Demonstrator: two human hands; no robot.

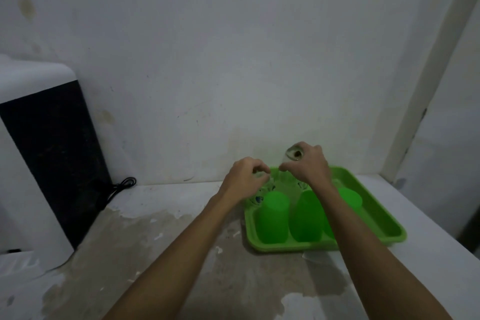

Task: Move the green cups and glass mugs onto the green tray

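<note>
While both forearms are reaching over the stained counter (161,254), three green cups (273,215) are being seen standing upside down along the near side of the green tray (389,226). Past them, toward the tray's far left corner, a glass mug (259,196) is being covered by the left hand (244,179), whose curled fingers are pinching together at its top. Farther still, above the tray's far edge, a second glass mug (292,157) is being gripped by the right hand (307,163), its fingers clamped around the glass.
</note>
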